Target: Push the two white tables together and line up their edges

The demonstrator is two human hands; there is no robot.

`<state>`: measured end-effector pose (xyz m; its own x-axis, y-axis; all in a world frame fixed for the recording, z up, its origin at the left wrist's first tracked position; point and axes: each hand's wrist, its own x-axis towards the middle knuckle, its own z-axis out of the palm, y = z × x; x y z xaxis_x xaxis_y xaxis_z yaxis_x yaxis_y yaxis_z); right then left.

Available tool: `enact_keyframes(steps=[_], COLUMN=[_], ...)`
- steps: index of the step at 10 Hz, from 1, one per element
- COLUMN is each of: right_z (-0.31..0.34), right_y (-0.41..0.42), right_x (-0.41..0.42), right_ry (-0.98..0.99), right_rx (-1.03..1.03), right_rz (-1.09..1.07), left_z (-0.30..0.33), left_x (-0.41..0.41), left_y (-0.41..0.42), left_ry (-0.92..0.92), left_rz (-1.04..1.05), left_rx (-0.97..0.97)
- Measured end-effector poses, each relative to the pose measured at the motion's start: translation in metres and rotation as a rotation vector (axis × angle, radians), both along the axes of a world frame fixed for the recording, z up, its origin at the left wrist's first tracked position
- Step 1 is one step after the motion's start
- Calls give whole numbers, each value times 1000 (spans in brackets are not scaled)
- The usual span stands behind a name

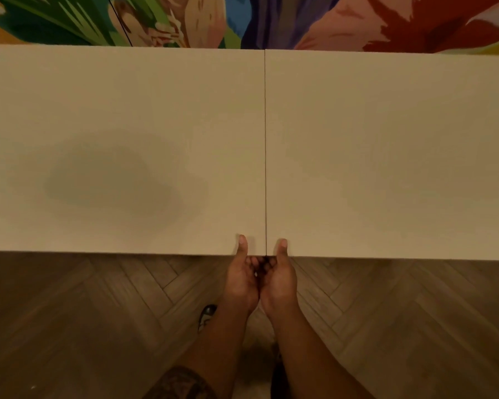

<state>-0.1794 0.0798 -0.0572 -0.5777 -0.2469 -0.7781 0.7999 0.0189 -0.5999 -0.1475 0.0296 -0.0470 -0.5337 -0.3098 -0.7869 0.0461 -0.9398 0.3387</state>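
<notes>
- My left hand [241, 279] grips the left table [121, 145] at its near edge, thumb on top.
- My right hand [280, 279] grips the right table [386, 151] likewise.
- Tables touch; their seam [265, 145] runs toward 12 o'clock.

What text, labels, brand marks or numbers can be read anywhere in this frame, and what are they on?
None can be read.
Left white table and right white table: plain tops, no print.
Colourful painted mural behind them: shapes only, no lettering.
Dark tattoo on the left forearm: pattern too blurred to tell whether it holds letters.
Left hand and right hand: nothing written.
</notes>
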Motion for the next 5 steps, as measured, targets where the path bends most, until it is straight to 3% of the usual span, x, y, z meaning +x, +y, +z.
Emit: enact_keyframes(steps=[2, 5], right_z=[1, 56], right_y=[10, 37], right_x=[-5, -21], right_ry=[-40, -30], right_rx=[-46, -12], right_rz=[-35, 369], left_z=[-4, 27], left_x=[2, 26], left_y=[-2, -9], left_ry=[-38, -229], left_rz=[-110, -620], left_rx=[-97, -265])
